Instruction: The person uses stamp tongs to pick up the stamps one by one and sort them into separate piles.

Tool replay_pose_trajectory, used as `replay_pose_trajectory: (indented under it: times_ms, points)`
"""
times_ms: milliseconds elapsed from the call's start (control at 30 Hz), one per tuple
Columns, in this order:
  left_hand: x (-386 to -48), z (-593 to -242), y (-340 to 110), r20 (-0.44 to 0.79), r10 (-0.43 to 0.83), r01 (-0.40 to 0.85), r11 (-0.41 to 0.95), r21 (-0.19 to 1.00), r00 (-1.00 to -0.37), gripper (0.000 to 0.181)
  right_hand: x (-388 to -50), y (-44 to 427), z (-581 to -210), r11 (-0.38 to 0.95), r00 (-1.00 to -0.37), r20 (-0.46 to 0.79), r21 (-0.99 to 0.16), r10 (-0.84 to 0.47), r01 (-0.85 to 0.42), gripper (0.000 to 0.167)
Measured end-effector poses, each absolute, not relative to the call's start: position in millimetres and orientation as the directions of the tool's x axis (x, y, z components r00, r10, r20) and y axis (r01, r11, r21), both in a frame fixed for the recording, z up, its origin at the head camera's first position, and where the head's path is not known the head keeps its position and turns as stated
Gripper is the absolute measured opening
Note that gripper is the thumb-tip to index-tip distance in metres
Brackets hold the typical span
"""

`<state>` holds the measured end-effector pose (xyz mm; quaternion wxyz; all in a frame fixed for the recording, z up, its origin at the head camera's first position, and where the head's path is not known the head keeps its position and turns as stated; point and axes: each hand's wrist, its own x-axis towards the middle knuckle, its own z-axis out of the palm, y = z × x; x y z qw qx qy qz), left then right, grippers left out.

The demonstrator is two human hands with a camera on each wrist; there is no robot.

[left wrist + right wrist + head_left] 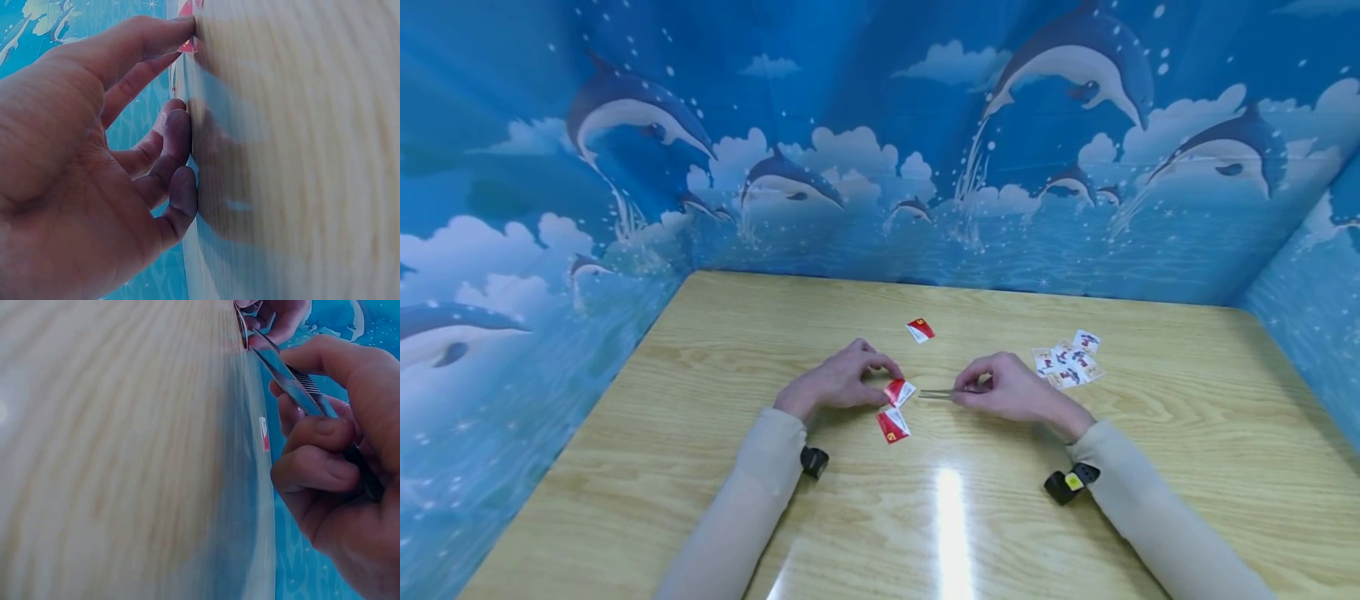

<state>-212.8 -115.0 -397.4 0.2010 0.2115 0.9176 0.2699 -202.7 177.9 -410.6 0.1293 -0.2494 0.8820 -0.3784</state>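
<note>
My left hand [848,377] holds a small red and white card [900,392] on the table, with thumb and index finger at its edges. In the left wrist view the other fingers of my left hand [106,144] are loosely bent near the tabletop. My right hand [1009,387] grips metal tweezers [934,393] between thumb and fingers. The tips of the tweezers [294,386] stand apart and point at the held card, just to its right. A second red and white card [893,425] lies just below the held one, a third card [921,330] farther back.
A cluster of white cards with printed pictures [1066,365] lies to the right, beyond my right hand. The wooden table [760,325] meets a blue dolphin-print backdrop [850,208] at the back and sides. Bright light reflects off the table's front middle.
</note>
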Motion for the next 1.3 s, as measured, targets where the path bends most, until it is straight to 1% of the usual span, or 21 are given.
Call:
replay_pose_trajectory:
  times_ms: [400,867,1300]
  points:
    - [-213.3,-397.5,-115.2,-0.255,0.495,0.279,0.766,0.579,-0.83,0.034,-205.5,165.6,-409.2,0.597,-0.822,-0.063,-0.719,-0.566,-0.356,0.011]
    - [-215.0,-399.3,-115.0,-0.253,0.495,0.275,0.762,0.587,-0.831,0.034,-207.9,162.2,-408.7,0.578,-0.813,-0.017,-0.712,-0.582,-0.399,0.011]
    - [-216.1,-399.4,-114.6,-0.253,0.495,0.275,0.762,0.587,-0.831,0.033,-207.0,162.1,-409.7,0.561,-0.822,-0.016,-0.738,-0.569,-0.374,0.012]
